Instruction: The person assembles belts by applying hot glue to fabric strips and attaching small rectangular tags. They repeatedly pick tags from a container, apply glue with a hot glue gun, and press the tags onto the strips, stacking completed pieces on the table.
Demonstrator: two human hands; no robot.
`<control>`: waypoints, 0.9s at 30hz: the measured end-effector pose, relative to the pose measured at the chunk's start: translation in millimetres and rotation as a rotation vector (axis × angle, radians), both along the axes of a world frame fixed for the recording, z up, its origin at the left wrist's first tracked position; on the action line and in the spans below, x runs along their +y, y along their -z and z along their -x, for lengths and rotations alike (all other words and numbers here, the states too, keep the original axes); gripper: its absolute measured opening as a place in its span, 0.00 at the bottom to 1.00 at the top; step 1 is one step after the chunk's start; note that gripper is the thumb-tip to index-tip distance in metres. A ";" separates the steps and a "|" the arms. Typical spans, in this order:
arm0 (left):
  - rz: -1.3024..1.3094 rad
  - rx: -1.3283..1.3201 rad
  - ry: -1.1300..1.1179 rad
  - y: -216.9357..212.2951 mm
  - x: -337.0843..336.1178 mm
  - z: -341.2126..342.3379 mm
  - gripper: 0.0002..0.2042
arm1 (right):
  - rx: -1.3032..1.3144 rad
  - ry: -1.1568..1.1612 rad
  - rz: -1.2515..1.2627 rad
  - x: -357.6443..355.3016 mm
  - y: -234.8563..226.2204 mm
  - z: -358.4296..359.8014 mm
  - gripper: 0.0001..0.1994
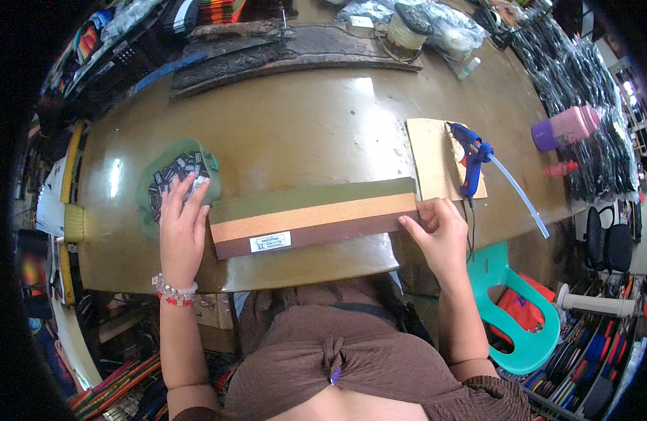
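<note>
Our left hand [182,228] extends over the green tray [145,191], grip unclear; our right hand [441,226] pinches the striped strip's [316,212] end.

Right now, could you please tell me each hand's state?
Left hand: over the labels; whether gripping one cannot be told.
Right hand: closed on the strip.

Left hand [182,231] hid part of the green tray [145,184] and some dark tags [183,165]. Print on the striped strip's [316,209] white label [270,242] was too small to read. Left sleeve [197,414] was cut off at the near edge.
</note>
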State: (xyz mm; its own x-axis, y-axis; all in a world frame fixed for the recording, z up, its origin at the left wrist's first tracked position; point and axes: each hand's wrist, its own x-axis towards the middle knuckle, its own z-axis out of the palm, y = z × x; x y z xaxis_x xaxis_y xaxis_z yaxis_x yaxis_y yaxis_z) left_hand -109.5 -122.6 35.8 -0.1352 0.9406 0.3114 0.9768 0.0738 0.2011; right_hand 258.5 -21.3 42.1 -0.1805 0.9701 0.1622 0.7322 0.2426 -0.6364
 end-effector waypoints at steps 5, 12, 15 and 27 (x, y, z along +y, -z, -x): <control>-0.167 -0.059 -0.009 -2.1 -11.8 2.9 0.17 | 0.062 0.081 0.125 -1.4 -3.6 11.8 0.13; -0.383 -0.196 -0.033 -7.2 -24.0 -12.2 0.09 | 0.890 -0.040 0.272 26.7 -17.5 5.7 0.12; -0.432 -0.232 -0.008 -9.2 -20.8 -14.3 0.10 | 1.063 -0.038 0.119 59.2 -11.4 7.9 0.12; -0.270 -0.304 0.203 3.1 -9.5 -47.8 0.10 | 0.126 0.184 -0.310 28.0 14.0 -19.6 0.09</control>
